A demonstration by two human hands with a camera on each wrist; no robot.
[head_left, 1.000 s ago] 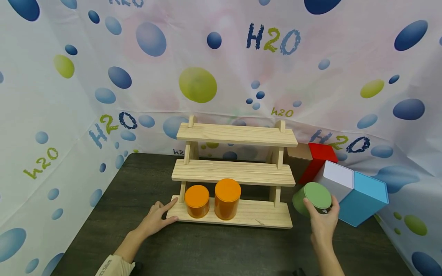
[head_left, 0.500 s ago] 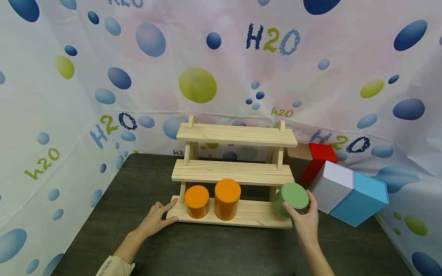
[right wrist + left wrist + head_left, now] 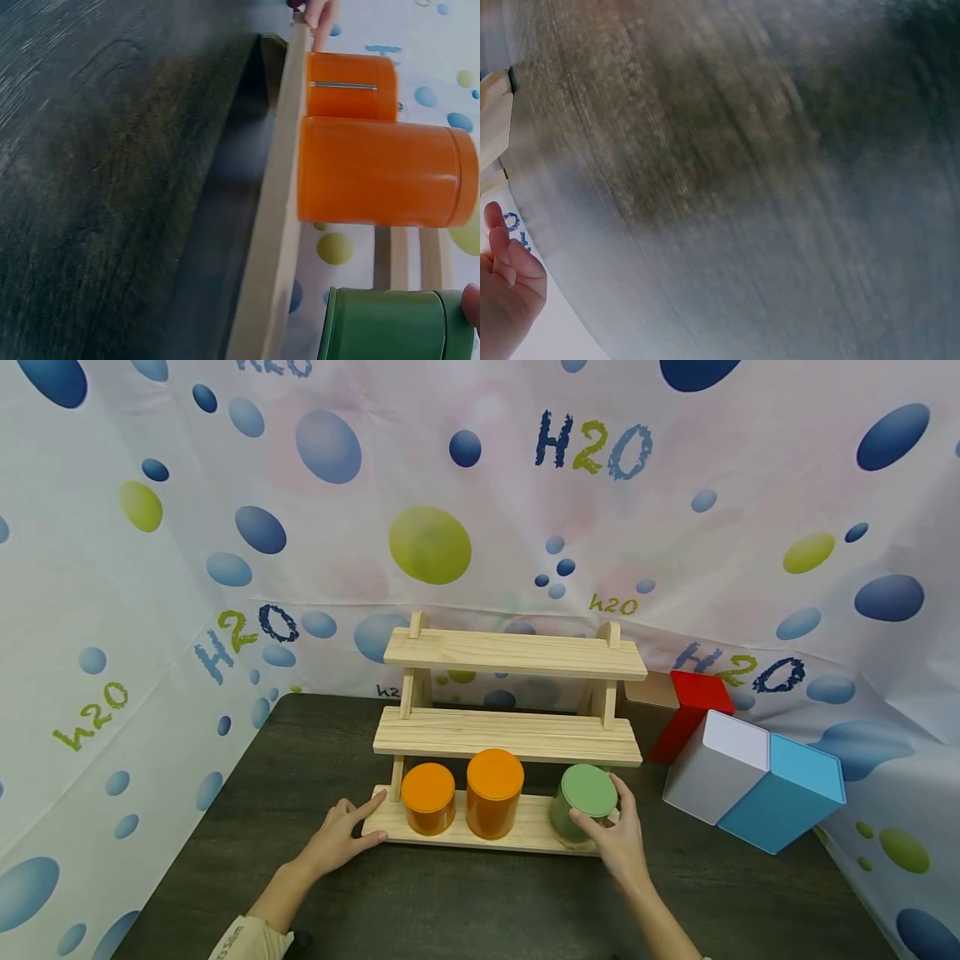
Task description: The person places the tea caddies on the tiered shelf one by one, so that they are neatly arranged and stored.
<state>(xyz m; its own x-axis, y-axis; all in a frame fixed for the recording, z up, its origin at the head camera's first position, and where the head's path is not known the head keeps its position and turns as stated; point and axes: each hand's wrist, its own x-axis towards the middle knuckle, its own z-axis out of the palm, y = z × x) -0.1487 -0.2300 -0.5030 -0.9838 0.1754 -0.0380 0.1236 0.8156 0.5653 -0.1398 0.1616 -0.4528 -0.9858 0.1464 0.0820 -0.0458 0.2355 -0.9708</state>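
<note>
In the head view, my right hand grips a green lidded canister over the right part of the bottom tier of a wooden three-tier shelf. The right wrist view shows a narrow gap between the green canister's base and the shelf board. Left of it, a taller orange canister and a shorter orange canister stand upright on that tier. With index finger and thumb extended, my left hand touches the tier's left end. Only some fingers of the left hand show in its wrist view.
Right of the shelf stand a white box, a blue box, a red box and a brown box. A patterned curtain hangs behind the dark tabletop.
My right hand has carried the green canister leftward from beside the white box to over the bottom tier. The left hand stays at the shelf's left end.
</note>
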